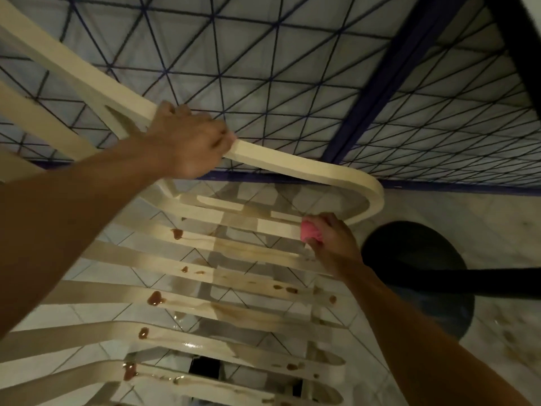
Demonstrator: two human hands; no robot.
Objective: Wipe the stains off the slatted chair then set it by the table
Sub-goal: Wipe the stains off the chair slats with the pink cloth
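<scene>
Below the person's head, the slatted chair [251, 252] filled the lower half of the view, from 6 o'clock up to the middle. Its cream slats ran across, the long way going from about 9 o'clock to about 4 o'clock.

The left hand [190, 145] sat just above the middle, fingers curled tight round the chair's top rail [292, 165]. The right hand [333, 244] was at about 4 o'clock from the middle, under the rail's round bend. Its fingers were bunched round a small pink cloth [311, 233] and pressed it on the right end of an upper slat.

Brown stains [156, 298] dotted the slats lower down. The big blobs lay toward 7 and 8 o'clock from the right hand, and a few small spots lay near 6 o'clock from it. Slats by the cloth showed only pale smears, so the wiping looked partly done. The right hand was nearer the small spots, while the big blobs sat under the left arm. The next wipe would likely need to go along a slat, toward 8 o'clock.

The table [292, 68], with its cloth of crossed blue lines, lay at 12 o'clock, just past the rail. A dark round thing [415, 259] sat on the tiled floor [497, 218] at 3 o'clock.
</scene>
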